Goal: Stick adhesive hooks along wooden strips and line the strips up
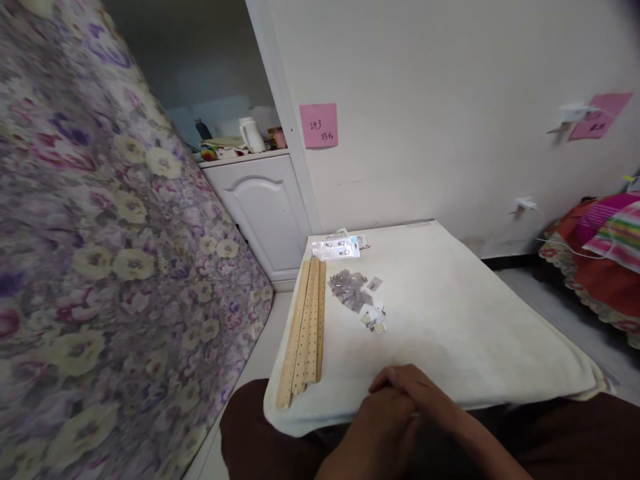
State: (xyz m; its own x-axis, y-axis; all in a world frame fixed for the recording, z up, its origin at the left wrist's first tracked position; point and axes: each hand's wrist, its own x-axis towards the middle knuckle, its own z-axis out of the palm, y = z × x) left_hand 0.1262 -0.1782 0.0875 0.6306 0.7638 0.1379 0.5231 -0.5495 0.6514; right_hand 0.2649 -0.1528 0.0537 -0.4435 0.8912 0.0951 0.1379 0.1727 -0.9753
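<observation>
At rest, to the right of the perforated wooden strips

The right hand lies folded over the left hand, to the right of the strips' near ends. The fingers are gathered in; the palms are hidden, so I cannot tell whether anything is held between them, or whether the hands touch the pale tablecloth.

The step in hand looks like a pause. It is best done with loose wrists and elbows low, well apart from the strips, so that no sleeve or knuckle nudges the light pieces.

The small cards with metal bits are the nearest loose things to the hands, right of the strips' middle. Just beyond lies a heap of greyish plastic sachets, thin, filmy and overlapping, also right of the strips. A clear, stiff-looking pack with small dark pieces lies at the strips' far ends.

The strips themselves are long, straight and light yellow, dotted with rows of holes, and lie side by side on soft-looking, slightly rumpled fabric.
</observation>
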